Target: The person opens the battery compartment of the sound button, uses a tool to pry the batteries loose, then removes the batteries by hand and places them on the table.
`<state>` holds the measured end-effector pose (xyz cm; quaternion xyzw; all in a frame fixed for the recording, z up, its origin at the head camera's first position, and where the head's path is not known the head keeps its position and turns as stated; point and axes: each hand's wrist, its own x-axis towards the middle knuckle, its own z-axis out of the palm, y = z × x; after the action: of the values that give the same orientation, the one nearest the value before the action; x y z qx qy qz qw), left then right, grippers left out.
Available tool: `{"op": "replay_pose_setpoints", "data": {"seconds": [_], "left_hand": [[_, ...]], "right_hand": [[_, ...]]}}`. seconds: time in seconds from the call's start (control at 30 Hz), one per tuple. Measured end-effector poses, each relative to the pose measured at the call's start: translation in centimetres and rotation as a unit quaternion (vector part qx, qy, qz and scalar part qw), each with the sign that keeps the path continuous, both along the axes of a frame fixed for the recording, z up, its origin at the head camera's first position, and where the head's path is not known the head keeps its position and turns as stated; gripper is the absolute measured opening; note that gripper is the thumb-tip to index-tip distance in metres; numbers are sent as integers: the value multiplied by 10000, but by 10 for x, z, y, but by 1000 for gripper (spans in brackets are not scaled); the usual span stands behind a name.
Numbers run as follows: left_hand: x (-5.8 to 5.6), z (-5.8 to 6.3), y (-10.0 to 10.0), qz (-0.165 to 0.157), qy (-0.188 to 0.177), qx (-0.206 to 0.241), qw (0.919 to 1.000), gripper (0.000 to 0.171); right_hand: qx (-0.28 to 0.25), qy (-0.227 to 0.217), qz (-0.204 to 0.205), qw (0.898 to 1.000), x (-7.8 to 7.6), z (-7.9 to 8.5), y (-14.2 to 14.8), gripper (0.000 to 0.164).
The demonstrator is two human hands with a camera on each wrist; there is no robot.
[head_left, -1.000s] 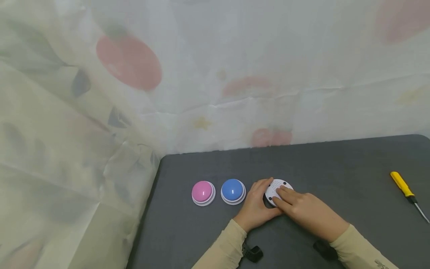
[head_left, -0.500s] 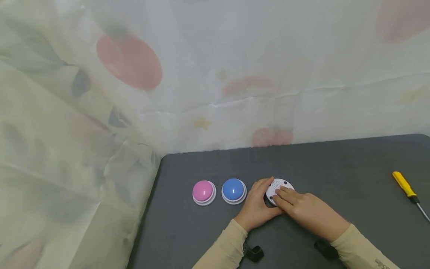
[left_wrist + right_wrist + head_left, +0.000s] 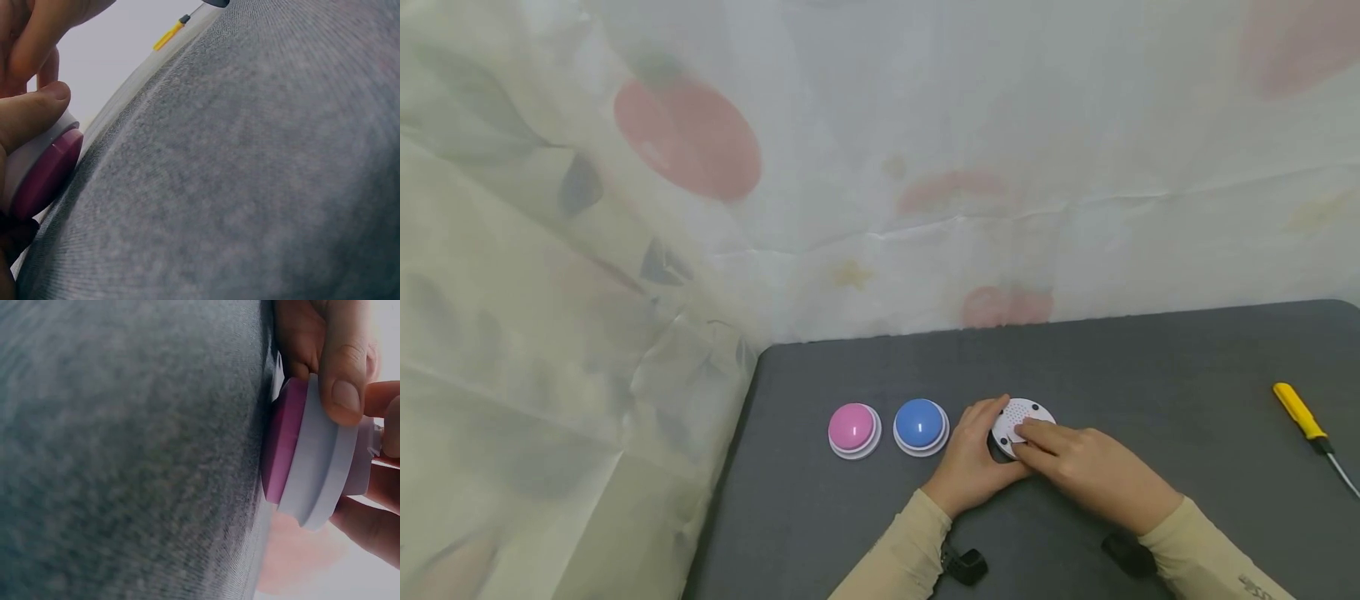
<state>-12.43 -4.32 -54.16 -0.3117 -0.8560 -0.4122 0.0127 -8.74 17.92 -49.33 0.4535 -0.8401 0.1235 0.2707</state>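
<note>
An upside-down push button [image 3: 1017,410] rests on the dark table, its white underside with speaker holes and dark feet facing up. In the right wrist view its purple dome [image 3: 286,440] faces the tabletop. My left hand [image 3: 972,458] grips the white base from the left, thumb on the near side and fingers round the far side. My right hand [image 3: 1086,471] bends its fingers over the underside. Between those fingertips a small white battery cover [image 3: 376,440] stands out from the base. A blue push button [image 3: 919,422] and a pink one [image 3: 852,427] sit dome-up to the left.
A yellow-handled screwdriver [image 3: 1296,410] lies at the right of the grey table [image 3: 820,533]. Patterned sheeting [image 3: 880,167] hangs behind the table and along its left side. Black wrist-camera mounts [image 3: 966,567] show beneath both forearms.
My right fingertips have drawn in and curled more at the underside of the button. The left hand keeps its hold, and the other buttons and screwdriver stay put.
</note>
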Motion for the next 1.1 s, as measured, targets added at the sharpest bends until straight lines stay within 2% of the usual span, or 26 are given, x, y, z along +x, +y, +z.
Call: {"op": "replay_pose_setpoints", "data": {"seconds": [0.27,0.5,0.53,0.6,0.67,0.7,0.77,0.83,0.9,1.03,1.07,1.1], "left_hand": [[0,0,0,17,-84,25,10000,94],[2,2,2,61,-128,181,9997,97],[2,2,2,58,-147,184,9997,97],[2,1,2,46,-201,189,9996,98],[2,1,2,19,-261,199,9995,97],[2,2,1,11,-285,199,9994,97],[2,2,1,-15,-340,218,9992,97],[2,2,1,-27,-343,214,9992,97],[3,2,2,-22,-340,213,9992,98],[3,3,1,21,-389,215,9990,99],[3,3,1,26,-414,221,9989,99],[3,3,1,32,-448,232,9987,99]], "right_hand": [[14,-21,-109,9999,0,0,2,70],[97,-309,-270,9991,1,2,8,67],[128,-368,-289,9988,2,3,8,57],[227,-457,-368,9980,3,4,10,54],[291,-545,-471,9970,4,6,11,34],[301,-595,-521,9964,5,7,12,36],[308,-651,-606,9956,5,9,13,53],[234,-692,-625,9954,4,11,15,79],[159,-664,-598,9959,3,12,16,78],[-46,-514,-523,9973,-3,13,18,65],[-93,-478,-505,9975,-4,13,19,59],[-141,-427,-503,9977,-6,12,20,45]]}}
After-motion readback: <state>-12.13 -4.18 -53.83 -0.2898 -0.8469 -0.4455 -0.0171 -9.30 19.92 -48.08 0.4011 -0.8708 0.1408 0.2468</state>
